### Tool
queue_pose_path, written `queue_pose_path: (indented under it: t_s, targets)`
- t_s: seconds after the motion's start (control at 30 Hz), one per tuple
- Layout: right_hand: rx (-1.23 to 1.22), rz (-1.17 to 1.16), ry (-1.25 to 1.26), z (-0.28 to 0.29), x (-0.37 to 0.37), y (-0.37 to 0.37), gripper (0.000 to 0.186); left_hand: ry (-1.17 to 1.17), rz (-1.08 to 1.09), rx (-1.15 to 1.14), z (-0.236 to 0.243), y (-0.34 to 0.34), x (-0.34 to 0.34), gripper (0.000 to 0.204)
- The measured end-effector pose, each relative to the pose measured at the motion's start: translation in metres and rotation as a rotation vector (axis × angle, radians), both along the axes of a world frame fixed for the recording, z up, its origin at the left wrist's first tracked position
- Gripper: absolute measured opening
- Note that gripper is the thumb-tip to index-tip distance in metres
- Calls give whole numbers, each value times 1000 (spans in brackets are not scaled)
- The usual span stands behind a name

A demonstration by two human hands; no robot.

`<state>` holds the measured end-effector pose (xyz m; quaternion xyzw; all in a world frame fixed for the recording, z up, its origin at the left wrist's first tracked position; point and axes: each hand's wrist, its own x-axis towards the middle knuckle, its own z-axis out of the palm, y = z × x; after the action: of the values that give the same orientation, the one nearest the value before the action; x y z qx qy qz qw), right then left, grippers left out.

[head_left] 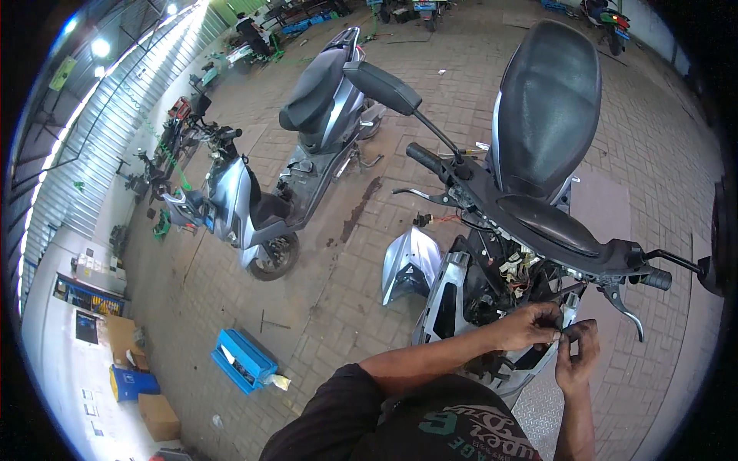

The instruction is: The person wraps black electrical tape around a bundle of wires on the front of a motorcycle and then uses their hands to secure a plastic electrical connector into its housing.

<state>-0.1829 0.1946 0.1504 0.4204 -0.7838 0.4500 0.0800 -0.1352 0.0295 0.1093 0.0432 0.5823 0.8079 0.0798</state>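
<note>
We count two bare hands over the near end of one silver-and-black scooter [544, 221]. The left hand [529, 326] and the right hand [579, 357] have fingers bent inward, fingertips close together by the scooter's silver-grey side edge; we cannot tell whether either grips a small part (the fingers cover that spot). We note one exposed tangle of multicoloured wires [516, 269] — between handlebar and hands — plus two metal brake levers [621, 311]. One pointed silver-and-black body panel [410, 265] sits left of the scooter. Further left we record a second silver-and-black scooter [310, 170] and, nearer, one open blue toolbox [254, 349] near one thin, dark T-shaped tool [274, 323].
</note>
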Motion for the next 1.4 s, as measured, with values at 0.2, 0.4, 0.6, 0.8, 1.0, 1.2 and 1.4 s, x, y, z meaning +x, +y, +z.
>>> queue_pose_path:
  t_s: [0.2, 0.4, 0.6, 0.8, 1.0, 1.2, 1.4]
  targets:
    - [110, 1, 45, -5, 0, 8, 19, -130, -73, 62, -2, -1, 0, 17]
    - [140, -28, 61, -2, 0, 8, 20, -221, 71, 132, 12, 10, 7, 15]
    - [178, -28, 94, -3, 0, 6, 21, -216, 165, -14, 12, 17, 10, 13]
    - [215, -67, 89, -7, 4, 2, 17, -75, 318, -268, 8, 23, 18, 13]
    - [183, -234, -416, -6, 2, 5, 13, 124, 437, -622, 6, 31, 16, 25]
    - [-129, -324, -1430, -11, -1, -12, 9, 74, 506, -524, -4, 16, 22, 19]
    - [110, -91, -136, -4, 5, 13, 23, -220, 309, -137, 18, 13, 10, 7]
